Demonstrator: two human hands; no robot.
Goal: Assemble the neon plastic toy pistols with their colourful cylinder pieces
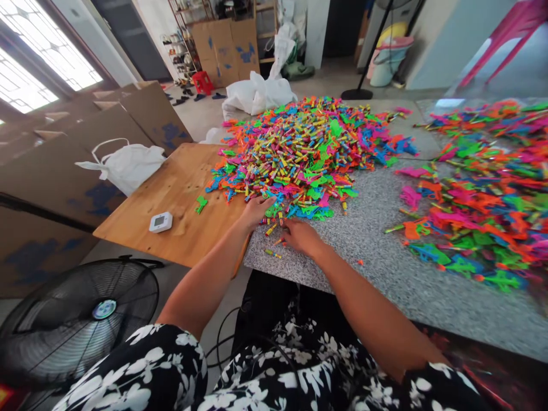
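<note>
The left grip [257, 211] rests against the near edge of a big heap [295, 145] of small gun-shaped plastic pieces and short striped tubes, its fingers among the blue and green pieces there. The right grip [298, 235] sits low over the speckled tabletop [372, 211], just beside that same edge, with its fingers bent in toward the left one. I cannot tell whether either grip is holding a piece; the fingertips are small and partly hidden. In the narrow gap between the two lie a short tube [280, 218] and, nearer the body, a yellow-and-red tube [270, 229]. A green-and-yellow tube [273, 253] lies closer to the front edge, apart from both grips. Farther left, a lone green piece [201, 204] lies on the wooden tabletop [180, 174] near a white device [160, 222]. Well apart from the right grip, on its right, spreads a second heap [468, 220]
</note>
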